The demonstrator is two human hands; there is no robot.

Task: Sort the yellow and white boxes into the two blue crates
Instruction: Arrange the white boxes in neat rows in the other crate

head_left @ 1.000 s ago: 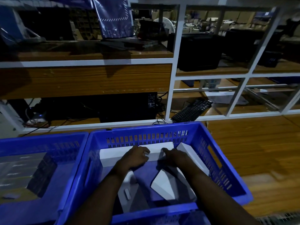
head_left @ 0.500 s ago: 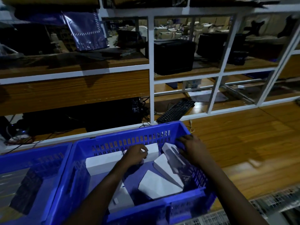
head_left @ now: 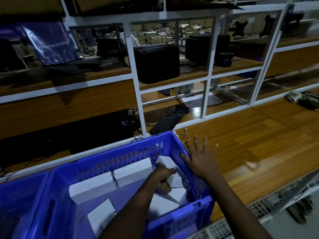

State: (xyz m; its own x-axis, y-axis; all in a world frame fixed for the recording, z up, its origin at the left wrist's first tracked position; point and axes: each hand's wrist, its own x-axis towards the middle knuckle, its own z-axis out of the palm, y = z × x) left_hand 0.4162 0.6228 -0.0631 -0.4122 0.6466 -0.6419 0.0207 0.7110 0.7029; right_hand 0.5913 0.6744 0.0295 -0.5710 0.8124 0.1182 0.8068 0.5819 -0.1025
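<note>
A blue crate (head_left: 131,155) sits in front of me with several white boxes (head_left: 133,171) inside. My left hand (head_left: 164,176) reaches into its right side, fingers curled among the tilted white boxes (head_left: 179,194) there; what it grips is blurred. My right hand (head_left: 202,157) is outside the crate, spread flat with straight fingers over the crate's right rim and the wooden table. A second blue crate (head_left: 19,200) stands to the left, its contents dark. No yellow box shows.
A white-framed shelf (head_left: 138,87) rises behind the crates, holding black cases (head_left: 157,62). A black keyboard (head_left: 170,119) lies behind the crate. Wooden tabletop (head_left: 250,135) extends to the right; a wire mesh surface (head_left: 276,200) borders it at lower right.
My right hand left the crate and moved right, fingers spreading over the rim. My left hand shifted right inside the crate to the tilted boxes. The view swung right.
</note>
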